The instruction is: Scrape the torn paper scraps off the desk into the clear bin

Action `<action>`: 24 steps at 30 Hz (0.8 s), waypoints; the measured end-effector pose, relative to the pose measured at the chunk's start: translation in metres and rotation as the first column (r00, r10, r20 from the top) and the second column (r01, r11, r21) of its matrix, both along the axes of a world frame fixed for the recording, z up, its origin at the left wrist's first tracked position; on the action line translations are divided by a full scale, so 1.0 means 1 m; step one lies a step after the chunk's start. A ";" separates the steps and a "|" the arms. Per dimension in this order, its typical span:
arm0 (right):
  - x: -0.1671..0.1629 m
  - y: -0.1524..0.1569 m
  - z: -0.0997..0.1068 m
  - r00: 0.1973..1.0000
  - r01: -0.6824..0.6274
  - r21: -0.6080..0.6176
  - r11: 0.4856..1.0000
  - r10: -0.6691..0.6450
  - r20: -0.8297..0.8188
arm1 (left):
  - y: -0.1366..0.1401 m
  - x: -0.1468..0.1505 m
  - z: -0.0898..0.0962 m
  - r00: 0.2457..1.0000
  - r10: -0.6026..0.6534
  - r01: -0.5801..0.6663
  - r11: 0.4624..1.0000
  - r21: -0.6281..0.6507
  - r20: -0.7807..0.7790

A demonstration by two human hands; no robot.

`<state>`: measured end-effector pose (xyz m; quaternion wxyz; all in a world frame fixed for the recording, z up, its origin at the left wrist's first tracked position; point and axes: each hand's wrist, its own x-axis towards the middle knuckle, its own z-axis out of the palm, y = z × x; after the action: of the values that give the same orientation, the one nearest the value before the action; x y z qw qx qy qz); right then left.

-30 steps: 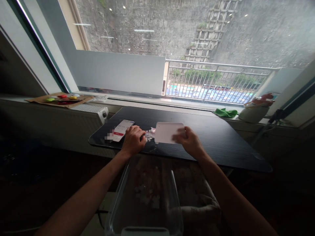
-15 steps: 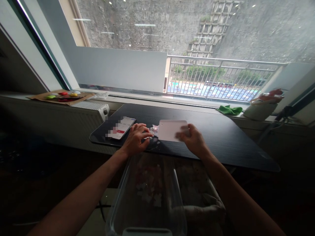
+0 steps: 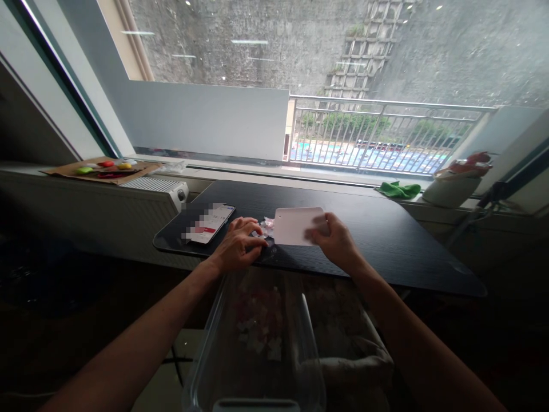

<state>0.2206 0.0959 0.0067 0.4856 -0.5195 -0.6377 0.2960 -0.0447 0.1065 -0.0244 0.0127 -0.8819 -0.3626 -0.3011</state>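
My right hand (image 3: 332,237) grips the right end of a flat white card (image 3: 295,225) with a small hole near its upper left corner. The card is tilted up over the black table. Beside its left edge lies a little heap of pale pink and white scraps (image 3: 268,225). My left hand (image 3: 241,243) is at the near side of this heap, fingers curled and thumb close to the index fingertip, with small whitish scraps at the fingertips. Below the table edge stands a clear plastic bin (image 3: 309,332) containing many pale and reddish scraps (image 3: 257,329).
A phone (image 3: 211,224) lies on the black table (image 3: 355,246), left of my left hand. A green cloth (image 3: 398,190) and a light container (image 3: 452,189) are on the sill at right. Cardboard (image 3: 60,169) with colourful pieces lies at left, above a radiator (image 3: 128,212). A fabric-lined container stands beside the bin.
My left thumb has moved right and nearer to the index fingertip, by the scraps. My right hand still holds the card in almost the same place. The view has shifted slightly.
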 end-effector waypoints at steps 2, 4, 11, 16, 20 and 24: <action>0.010 -0.006 0.005 0.996 0.053 0.021 0.998 -0.055 0.073 | 0.000 0.000 -0.001 1.000 0.007 -0.007 1.000 0.001 0.013; 0.018 -0.013 0.010 0.978 0.123 0.060 0.991 -0.131 0.160 | 0.000 0.001 -0.001 0.999 0.013 -0.013 1.000 0.005 0.031; -0.006 -0.012 0.011 0.992 -0.016 0.119 0.993 0.001 0.127 | 0.000 0.000 -0.001 1.000 0.012 -0.013 1.000 0.011 0.027; -0.019 -0.007 0.011 0.969 -0.016 0.105 0.994 -0.011 0.245 | 0.001 -0.001 -0.001 1.000 0.000 -0.001 1.000 0.022 0.020; 0.004 -0.023 0.030 0.910 0.055 0.073 0.996 -0.080 0.408 | 0.001 0.000 -0.002 0.999 0.023 -0.023 1.000 0.010 0.026; 0.036 -0.041 0.045 0.845 0.166 0.086 0.982 -0.187 0.501 | -0.001 0.001 -0.002 0.999 0.034 -0.035 0.999 0.020 0.039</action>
<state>0.2567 0.0549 0.0514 0.3364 -0.6256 -0.6980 0.0905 -0.0436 0.1060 -0.0267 0.0199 -0.8693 -0.3747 -0.3217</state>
